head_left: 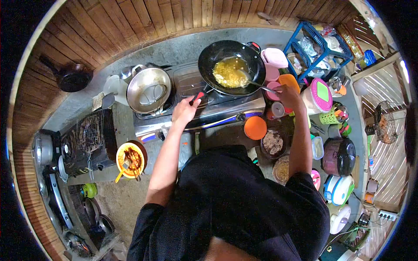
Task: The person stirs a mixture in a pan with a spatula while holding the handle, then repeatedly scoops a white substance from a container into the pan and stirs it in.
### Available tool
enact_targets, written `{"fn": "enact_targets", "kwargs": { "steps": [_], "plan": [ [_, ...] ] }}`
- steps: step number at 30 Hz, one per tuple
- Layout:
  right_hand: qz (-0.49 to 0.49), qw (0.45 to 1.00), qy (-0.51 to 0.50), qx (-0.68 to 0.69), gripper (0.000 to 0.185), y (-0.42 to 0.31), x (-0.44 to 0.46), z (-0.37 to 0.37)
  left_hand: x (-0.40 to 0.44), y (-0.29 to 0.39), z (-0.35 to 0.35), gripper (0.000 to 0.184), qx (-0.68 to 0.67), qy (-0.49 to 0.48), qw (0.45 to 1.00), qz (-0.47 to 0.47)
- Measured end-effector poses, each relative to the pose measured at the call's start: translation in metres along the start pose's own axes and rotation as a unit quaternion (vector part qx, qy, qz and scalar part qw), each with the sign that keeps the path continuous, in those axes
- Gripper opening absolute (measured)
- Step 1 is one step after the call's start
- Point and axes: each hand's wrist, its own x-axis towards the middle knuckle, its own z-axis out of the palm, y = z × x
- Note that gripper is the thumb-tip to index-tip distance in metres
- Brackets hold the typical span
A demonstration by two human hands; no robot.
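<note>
A black wok (pixel 209 56) sits on the right side of the gas stove (pixel 191 80), with yellow oil and pale food (pixel 228 74) bubbling in it. My left hand (pixel 186 111) is closed around the wok's red and black handle (pixel 198 97). Over the wok's right rim, my right hand (pixel 288 96) grips the handle of a metal spatula (pixel 265 88), whose head dips into the oil. The exact shape of that head is blurred by the oil. On the left burner stands a silver pan (pixel 136 98) with a wire piece inside.
An orange lid (pixel 255 128) and a bowl of crumbly food (pixel 273 142) lie near my right forearm. Pink and orange containers (pixel 288 82) crowd the wok's right, beside a blue rack (pixel 300 32). A yellow bowl of dark red sauce (pixel 140 150) stands at left, near a grill (pixel 87 135).
</note>
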Motion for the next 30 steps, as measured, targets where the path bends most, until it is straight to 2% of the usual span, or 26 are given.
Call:
{"fn": "enact_targets", "kwargs": {
  "steps": [2,3,5,6,9,11,14,18,21,24,26,30],
  "plan": [
    [-0.063,0.992,-0.090,0.069,0.023,-0.034,-0.006,-0.018,-0.001,0.000,-0.002,0.044,0.000,0.000,1.000,0.000],
    [-0.064,0.992,-0.089,0.069,0.023,-0.038,-0.005,-0.013,-0.001,0.001,-0.005,0.044,0.000,0.001,1.000,-0.001],
    [-0.057,0.967,-0.133,0.209,0.028,-0.042,-0.002,0.004,-0.003,0.003,-0.011,0.044,-0.004,-0.017,1.000,-0.003],
    [-0.059,0.967,-0.133,0.208,0.028,-0.045,0.001,0.009,-0.002,0.004,-0.014,0.044,-0.005,-0.015,1.000,-0.004],
    [-0.050,0.981,-0.076,0.170,0.028,-0.047,0.005,0.019,-0.001,-0.003,-0.014,0.044,-0.004,-0.013,1.000,0.018],
    [-0.037,0.994,0.021,0.105,0.027,-0.046,0.008,0.020,0.006,-0.016,-0.004,0.044,0.001,0.024,0.999,0.049],
    [0.011,0.998,0.051,0.047,0.026,-0.056,0.010,0.006,-0.002,-0.004,-0.013,0.045,-0.002,0.006,1.000,0.018],
    [0.018,0.995,0.099,0.019,0.025,-0.029,0.025,0.029,0.002,-0.009,-0.009,0.044,0.000,0.006,1.000,0.028],
    [0.030,0.997,0.076,-0.003,0.026,-0.029,0.030,0.035,0.002,-0.008,-0.010,0.043,0.005,-0.002,1.000,0.024],
    [-0.018,0.998,0.038,0.037,0.027,-0.036,0.032,0.039,0.006,-0.012,-0.006,0.042,0.005,-0.004,1.000,0.015],
    [-0.069,0.991,0.001,0.111,0.027,-0.045,0.026,0.030,0.006,-0.013,-0.004,0.042,0.004,0.001,1.000,0.015],
    [-0.033,0.979,-0.080,0.185,0.026,-0.046,0.020,0.022,0.004,-0.011,-0.005,0.043,0.001,0.000,1.000,0.017]
  ]
}}
